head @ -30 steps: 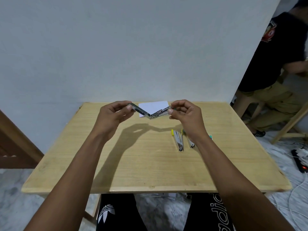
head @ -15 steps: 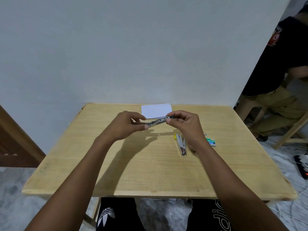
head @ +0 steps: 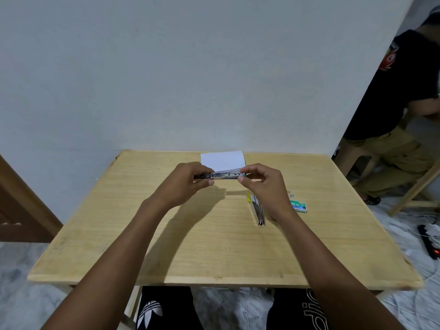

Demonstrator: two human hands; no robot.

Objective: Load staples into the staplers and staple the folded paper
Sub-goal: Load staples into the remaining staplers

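Observation:
A small metal stapler (head: 223, 175) is held level above the wooden table (head: 166, 234), closed flat. My left hand (head: 188, 184) grips its left end and my right hand (head: 264, 184) pinches its right end. Behind it, near the table's far edge, lies the folded white paper (head: 222, 159). A second stapler (head: 257, 209) with a yellow end lies on the table under my right wrist. A green box of staples (head: 298, 206) sits to its right, with a few loose staples (head: 291, 193) beside it.
A white wall stands right behind the table. Another person in a black shirt (head: 400, 96) is at the right next to a wooden chair frame (head: 414, 189). A power strip and cables (head: 428, 241) lie on the floor at the right.
The stapler was spread open in a V between my hands; it has since been folded shut and lowered. Both hands came closer together.

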